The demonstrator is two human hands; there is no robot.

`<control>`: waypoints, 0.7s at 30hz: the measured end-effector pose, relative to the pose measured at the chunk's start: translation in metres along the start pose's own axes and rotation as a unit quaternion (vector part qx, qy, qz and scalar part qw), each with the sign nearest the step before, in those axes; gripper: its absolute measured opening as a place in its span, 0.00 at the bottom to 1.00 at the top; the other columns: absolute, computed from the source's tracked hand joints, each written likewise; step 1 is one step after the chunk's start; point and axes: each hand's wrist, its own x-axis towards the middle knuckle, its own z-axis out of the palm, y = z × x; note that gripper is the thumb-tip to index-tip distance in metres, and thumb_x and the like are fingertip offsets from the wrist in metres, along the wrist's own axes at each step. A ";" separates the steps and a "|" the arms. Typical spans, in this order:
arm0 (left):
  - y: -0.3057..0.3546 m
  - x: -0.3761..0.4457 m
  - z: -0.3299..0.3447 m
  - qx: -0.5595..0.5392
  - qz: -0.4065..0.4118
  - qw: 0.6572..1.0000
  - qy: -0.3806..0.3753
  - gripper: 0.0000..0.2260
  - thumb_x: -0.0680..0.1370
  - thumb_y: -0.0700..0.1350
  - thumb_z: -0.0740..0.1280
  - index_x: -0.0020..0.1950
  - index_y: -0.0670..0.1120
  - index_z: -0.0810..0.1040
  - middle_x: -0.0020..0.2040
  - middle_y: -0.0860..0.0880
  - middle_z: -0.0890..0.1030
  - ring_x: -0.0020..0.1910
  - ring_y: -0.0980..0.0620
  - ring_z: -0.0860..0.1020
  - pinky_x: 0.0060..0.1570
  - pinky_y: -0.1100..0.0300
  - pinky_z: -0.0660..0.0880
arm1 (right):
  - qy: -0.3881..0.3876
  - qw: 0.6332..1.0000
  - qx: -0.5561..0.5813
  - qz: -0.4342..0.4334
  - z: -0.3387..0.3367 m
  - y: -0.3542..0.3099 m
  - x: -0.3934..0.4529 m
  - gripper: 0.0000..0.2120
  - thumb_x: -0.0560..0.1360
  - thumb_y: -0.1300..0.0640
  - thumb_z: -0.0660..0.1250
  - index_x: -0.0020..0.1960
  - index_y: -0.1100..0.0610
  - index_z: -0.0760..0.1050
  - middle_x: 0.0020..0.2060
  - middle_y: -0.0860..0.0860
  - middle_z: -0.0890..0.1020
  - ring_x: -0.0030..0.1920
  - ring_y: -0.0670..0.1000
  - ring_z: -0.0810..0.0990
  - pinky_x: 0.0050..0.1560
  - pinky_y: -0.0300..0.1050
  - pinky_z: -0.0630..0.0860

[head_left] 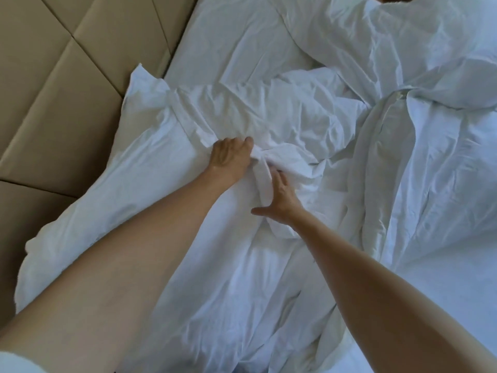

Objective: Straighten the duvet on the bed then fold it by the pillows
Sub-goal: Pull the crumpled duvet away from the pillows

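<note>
Bed (pixel 242 49) all white, seen from above; tan padded headboard (pixel 53 90) fills the left side, its panels split by seams. A pillow (pixel 129 162) lies along the bed's left edge, against the headboard, one corner poking up near the upper seam. Duvet (pixel 309 125) rumpled across the middle and right of the bed, heaped in thick folds toward the upper right corner, with a long ridge running down the right side. Bare wrinkled sheet shows at the upper middle, between headboard and duvet heap. Left hand (pixel 231 154) at the bed's middle, just beside the pillow's inner edge, fingers curled into a bunched fold of duvet, gripping it. Right hand (pixel 279 200) just below and right of it, fingers straight and spread, thumb out, pressing flat on the same twisted fold; not clasping anything. Both forearms reach in from the bottom edge and cover part of the pillow and lower duvet. White sleeve (pixel 16 362) at bottom left corner.
</note>
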 end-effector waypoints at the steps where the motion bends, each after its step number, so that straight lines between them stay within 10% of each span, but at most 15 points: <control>1: 0.001 0.004 -0.007 -0.047 -0.014 0.999 -0.012 0.10 0.80 0.42 0.61 0.61 0.43 0.72 0.56 0.40 0.80 0.55 0.37 0.78 0.51 0.48 0.72 | 0.054 0.997 0.048 0.029 0.000 -0.006 0.001 0.57 0.62 0.49 0.81 0.79 0.51 0.49 0.76 0.53 0.56 0.75 0.56 0.58 0.74 0.53 0.62; 6: -0.020 0.004 -0.040 -0.354 -0.023 0.924 -0.142 0.12 0.76 0.40 0.63 0.58 0.42 0.75 0.54 0.43 0.80 0.54 0.41 0.78 0.50 0.53 0.75 | 0.328 0.928 0.101 0.142 -0.018 -0.029 0.011 0.37 0.69 0.53 0.73 0.74 0.57 0.60 0.69 0.59 0.67 0.66 0.63 0.68 0.68 0.56 0.66; 10: -0.042 -0.010 -0.060 -0.269 0.000 0.949 -0.163 0.34 0.68 0.57 0.76 0.67 0.47 0.64 0.52 0.49 0.74 0.49 0.47 0.76 0.50 0.52 0.75 | 0.300 0.945 0.026 0.127 -0.049 -0.045 0.010 0.17 0.77 0.57 0.62 0.65 0.58 0.75 0.58 0.61 0.81 0.59 0.63 0.78 0.58 0.53 0.71; 15: -0.033 -0.013 -0.077 -0.062 0.004 0.998 -0.014 0.08 0.78 0.42 0.65 0.54 0.40 0.79 0.53 0.40 0.81 0.51 0.39 0.80 0.46 0.52 0.74 | 0.230 0.970 -0.036 0.065 -0.105 -0.066 -0.023 0.06 0.69 0.67 0.62 0.38 0.59 0.75 0.42 0.66 0.82 0.48 0.68 0.79 0.42 0.48 0.67; 21: -0.054 0.013 -0.181 -0.084 -0.054 0.980 0.174 0.10 0.75 0.36 0.61 0.51 0.40 0.81 0.53 0.37 0.81 0.53 0.35 0.79 0.47 0.49 0.74 | 0.342 0.938 0.034 0.031 -0.200 -0.150 -0.007 0.03 0.69 0.64 0.64 0.37 0.59 0.73 0.37 0.57 0.79 0.46 0.60 0.82 0.41 0.45 0.68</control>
